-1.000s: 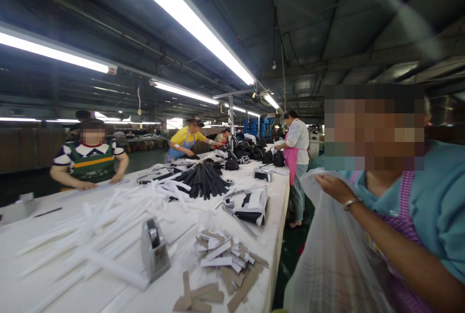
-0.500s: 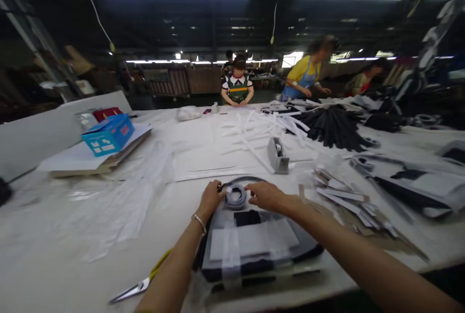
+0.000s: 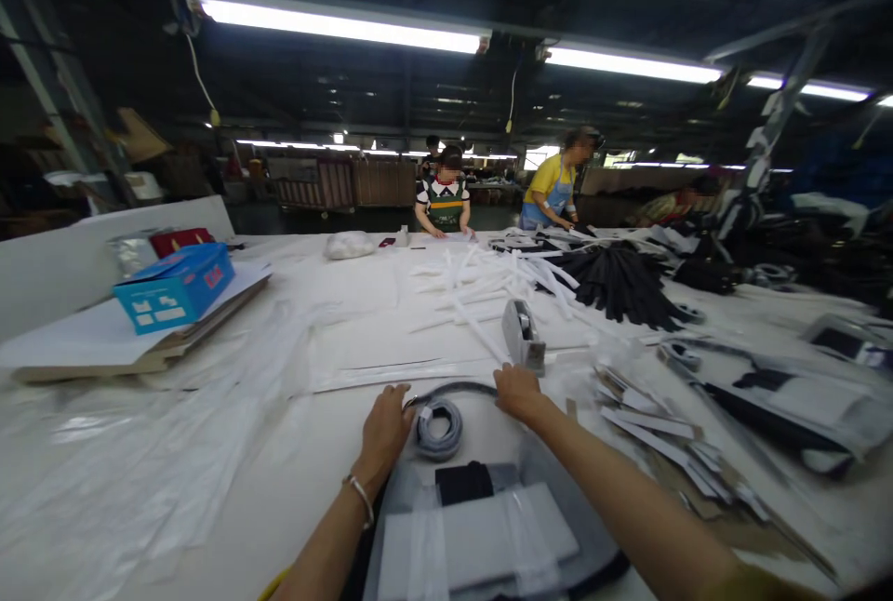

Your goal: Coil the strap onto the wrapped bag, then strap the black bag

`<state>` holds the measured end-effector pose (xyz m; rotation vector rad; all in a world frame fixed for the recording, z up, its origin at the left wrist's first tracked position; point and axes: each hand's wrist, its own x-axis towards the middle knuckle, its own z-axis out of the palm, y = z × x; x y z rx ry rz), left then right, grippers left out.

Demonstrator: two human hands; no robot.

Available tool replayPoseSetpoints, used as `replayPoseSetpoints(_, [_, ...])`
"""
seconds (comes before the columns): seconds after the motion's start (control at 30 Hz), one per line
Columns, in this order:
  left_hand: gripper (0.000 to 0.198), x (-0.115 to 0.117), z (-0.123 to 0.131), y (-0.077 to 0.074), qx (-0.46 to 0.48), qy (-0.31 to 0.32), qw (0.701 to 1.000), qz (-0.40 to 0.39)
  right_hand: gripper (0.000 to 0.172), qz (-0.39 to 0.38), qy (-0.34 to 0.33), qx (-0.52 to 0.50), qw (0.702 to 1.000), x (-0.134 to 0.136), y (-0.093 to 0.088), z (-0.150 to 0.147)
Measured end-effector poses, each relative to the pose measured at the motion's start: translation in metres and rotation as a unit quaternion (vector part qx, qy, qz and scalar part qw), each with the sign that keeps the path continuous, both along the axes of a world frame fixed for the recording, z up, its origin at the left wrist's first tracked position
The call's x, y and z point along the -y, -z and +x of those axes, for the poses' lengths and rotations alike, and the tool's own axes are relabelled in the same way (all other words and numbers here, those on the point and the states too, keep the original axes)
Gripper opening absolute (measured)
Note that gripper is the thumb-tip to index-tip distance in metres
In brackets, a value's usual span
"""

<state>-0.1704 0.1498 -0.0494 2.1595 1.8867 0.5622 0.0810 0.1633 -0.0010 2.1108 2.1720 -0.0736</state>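
Observation:
My left hand [image 3: 386, 424] rests on the white table, fingers bent, at the left end of a dark curved strap [image 3: 453, 389]. At the strap's right end sits my right hand [image 3: 517, 392], fingers curled on it. Between the two hands lies a coiled grey cord [image 3: 439, 427]. Just below it is a grey bag [image 3: 481, 527] wrapped in clear plastic, with a black patch and white card on top.
A grey tape dispenser [image 3: 523, 334] stands just beyond my right hand. White strips [image 3: 481, 280], black strips [image 3: 618, 280] and card pieces [image 3: 648, 415] cover the table. A blue box [image 3: 174, 287] sits left. Co-workers stand at the far edge [image 3: 445, 196].
The view swung from a person with a plastic bag at the right round to my own hands on the table. Both hands have since moved apart along the strap, off the cord.

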Motion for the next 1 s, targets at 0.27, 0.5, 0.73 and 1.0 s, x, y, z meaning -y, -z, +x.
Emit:
replayPoseSetpoints(0.27, [0.024, -0.030, 0.013, 0.000, -0.054, 0.061, 0.997, -0.013, 0.020, -0.010, 0.008, -0.056, 0.998, -0.008, 0.011, 0.017])
replayPoseSetpoints(0.5, [0.026, -0.031, 0.006, 0.014, -0.060, 0.040, 0.997, 0.005, 0.026, 0.007, 0.010, -0.069, 0.998, -0.001, 0.021, 0.023])
replayPoseSetpoints(0.73, [0.029, -0.027, 0.000, 0.010, -0.031, 0.013, 0.999, 0.012, 0.029, -0.049, 0.029, -0.036, 0.998, 0.013, 0.020, 0.035])
replayPoseSetpoints(1.0, [0.042, -0.025, -0.021, -0.003, 0.062, -0.026, 0.997, -0.029, 0.027, -0.102, 0.013, -0.076, 0.992, 0.015, 0.024, 0.059])
